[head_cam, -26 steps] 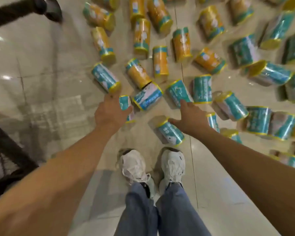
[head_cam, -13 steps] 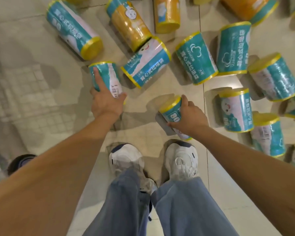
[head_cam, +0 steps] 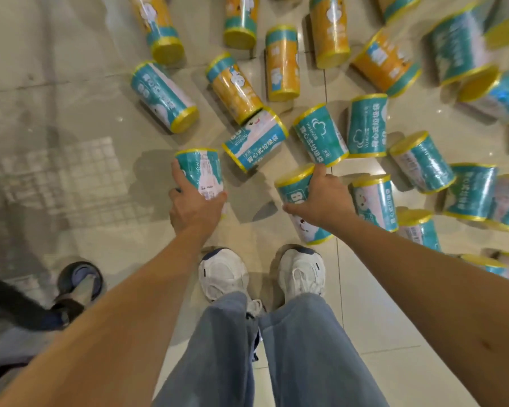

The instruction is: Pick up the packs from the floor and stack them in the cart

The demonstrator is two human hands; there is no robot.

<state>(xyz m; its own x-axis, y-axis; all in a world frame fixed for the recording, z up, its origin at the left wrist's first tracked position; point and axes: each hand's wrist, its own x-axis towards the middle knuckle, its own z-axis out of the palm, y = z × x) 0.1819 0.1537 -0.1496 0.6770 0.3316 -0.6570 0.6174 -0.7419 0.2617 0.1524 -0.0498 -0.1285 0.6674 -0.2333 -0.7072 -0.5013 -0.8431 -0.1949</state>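
Observation:
Several cylindrical packs, teal or orange with yellow ends, lie scattered over the tiled floor (head_cam: 71, 92). My left hand (head_cam: 196, 208) grips a teal pack (head_cam: 199, 167) from above, fingers wrapped round its side. A second teal pack (head_cam: 296, 189) with a cartoon face is in the grip of my right hand (head_cam: 323, 198), thumb on one side and fingers over the other. Both held packs look lifted just off the floor, in front of my white shoes (head_cam: 222, 274). Of the cart only a wheel (head_cam: 80, 279) and dark frame show at the lower left.
More teal packs (head_cam: 321, 135) lie close behind my hands and along the right (head_cam: 375, 205). Orange packs (head_cam: 235, 86) fill the top of the view. The cart's mesh casts a grid shadow (head_cam: 71, 177) on bare tiles to the left.
Both hands have closed fully round their packs and raised them off the floor. The view has pulled back, and the cart wheel now shows at the lower left.

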